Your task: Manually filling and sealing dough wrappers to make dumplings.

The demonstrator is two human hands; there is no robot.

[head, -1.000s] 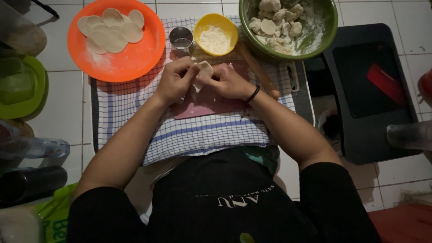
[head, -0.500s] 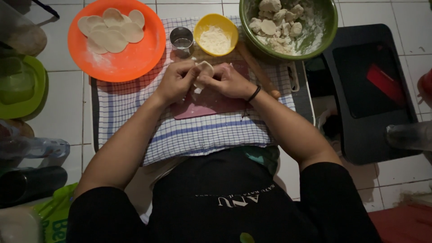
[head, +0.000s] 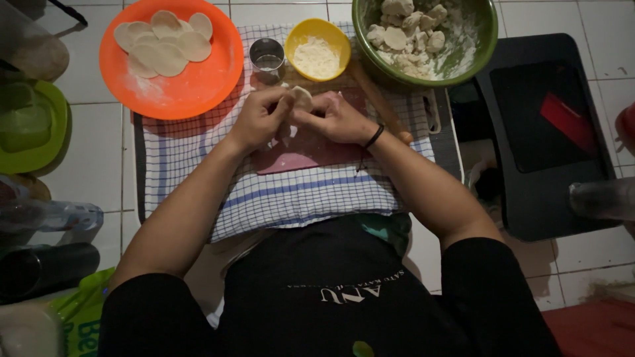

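My left hand (head: 259,120) and my right hand (head: 336,118) meet over a pink board (head: 311,151) and together pinch a small pale round of dough (head: 301,99). The board lies on a blue-and-white checked cloth (head: 284,192). Just beyond my fingers stand a small metal cup (head: 267,59) and a yellow bowl of flour (head: 317,49). A wooden rolling pin (head: 377,99) lies to the right of my right hand. My right wrist wears a black band.
An orange plate (head: 198,82) with several flat dough rounds (head: 165,43) sits at far left. A green bowl (head: 476,46) of dough lumps stands at far right. A black tray (head: 536,132) with a red object lies right; green dishes (head: 26,125) and bottles (head: 46,218) are left.
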